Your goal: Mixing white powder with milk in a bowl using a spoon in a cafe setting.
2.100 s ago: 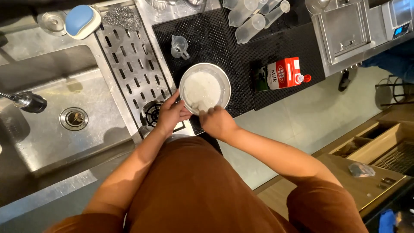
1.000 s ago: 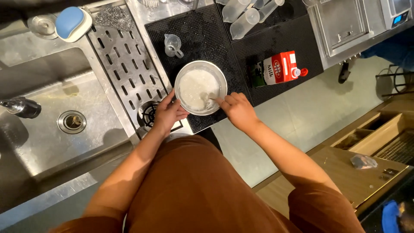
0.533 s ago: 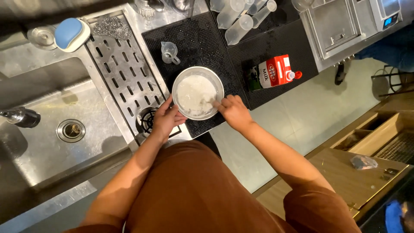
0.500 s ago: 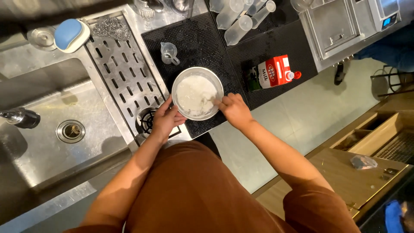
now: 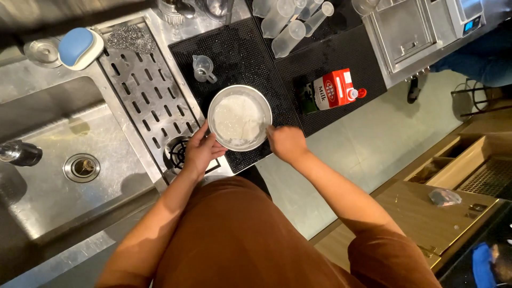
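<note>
Steel sink (image 5: pixel 48 160): one basin, one drain, tap cut off at left edge.
Black mats (image 5: pixel 240 48): two on the surface.
Metal bowl (image 5: pixel 239 118): one, white contents, on mat edge; sits slightly left of its earlier spot.
Carton (image 5: pixel 333 89): one, red-white.
Left hand (image 5: pixel 200 152): fingers grip bowl rim.
Right hand (image 5: pixel 285 143): at bowl's right rim; fingertips hidden, grip unclear.

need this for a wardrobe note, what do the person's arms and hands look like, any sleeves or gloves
Both arms are bare from above the elbow down to the fingers. The left hand and right hand wear no gloves, and no rings, watch or bracelets show. The only sleeve is a short rust-brown one on the right upper arm, matching the brown clothing below.
</note>
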